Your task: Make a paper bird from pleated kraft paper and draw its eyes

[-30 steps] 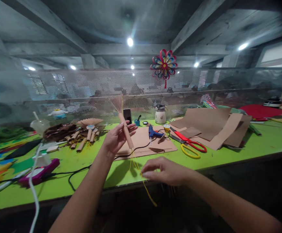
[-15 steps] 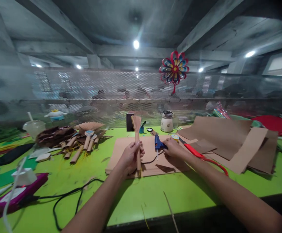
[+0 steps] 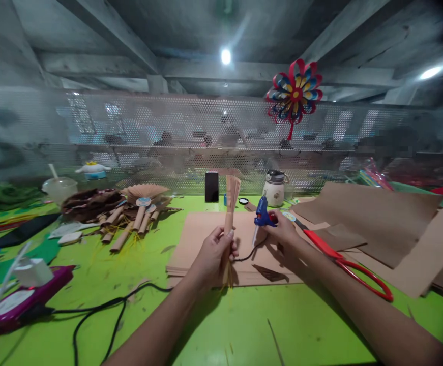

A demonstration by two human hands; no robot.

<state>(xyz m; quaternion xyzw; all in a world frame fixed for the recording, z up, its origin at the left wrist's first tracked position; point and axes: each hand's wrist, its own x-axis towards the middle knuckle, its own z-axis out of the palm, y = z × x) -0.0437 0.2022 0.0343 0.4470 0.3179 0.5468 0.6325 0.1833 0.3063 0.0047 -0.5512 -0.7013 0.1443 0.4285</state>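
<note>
My left hand (image 3: 214,255) is closed around a rolled brown-paper stick with a pleated fan top (image 3: 230,203), held upright over a brown cardboard sheet (image 3: 198,239). My right hand (image 3: 284,230) grips a blue glue gun (image 3: 261,216), lifted off the cardboard with its nozzle pointing down and left toward the stick. The gun's black cord (image 3: 102,307) trails from it across the green table (image 3: 206,325).
Red scissors (image 3: 349,264) lie right of my right hand, beside large brown paper sheets (image 3: 381,218). A pile of finished paper fans (image 3: 129,213) lies at the left. A phone (image 3: 211,186), a white jar (image 3: 274,189), a pink box (image 3: 19,300) and a mesh screen (image 3: 168,137) also show.
My right hand went from the table's front edge to the glue gun, took hold of it and lifted it. My left hand brought the fan stick upright.
</note>
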